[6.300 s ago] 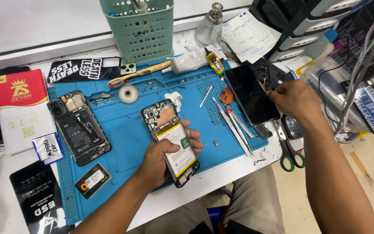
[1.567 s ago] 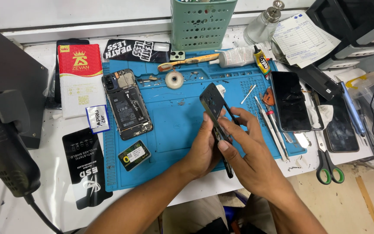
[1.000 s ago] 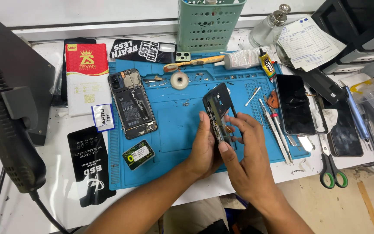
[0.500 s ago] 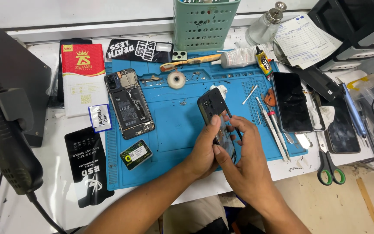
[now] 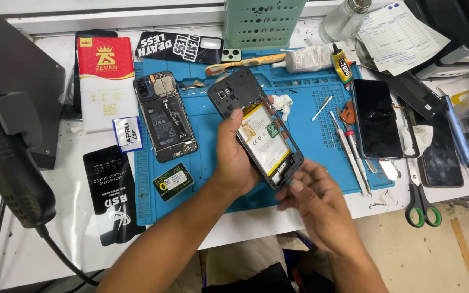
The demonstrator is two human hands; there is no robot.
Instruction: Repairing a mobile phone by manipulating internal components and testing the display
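Head view: opened phone (image 5: 256, 130) now faces up; left hand (image 5: 234, 157) fingers grip it, right hand (image 5: 316, 198) fingers, loosely open, touch its lower corner.

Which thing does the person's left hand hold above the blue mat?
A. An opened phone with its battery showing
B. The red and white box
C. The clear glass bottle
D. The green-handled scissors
A. The left hand grips the opened phone, its white and yellow battery face up, while the right hand is at the phone's lower end; the scissors, box and bottle lie untouched.
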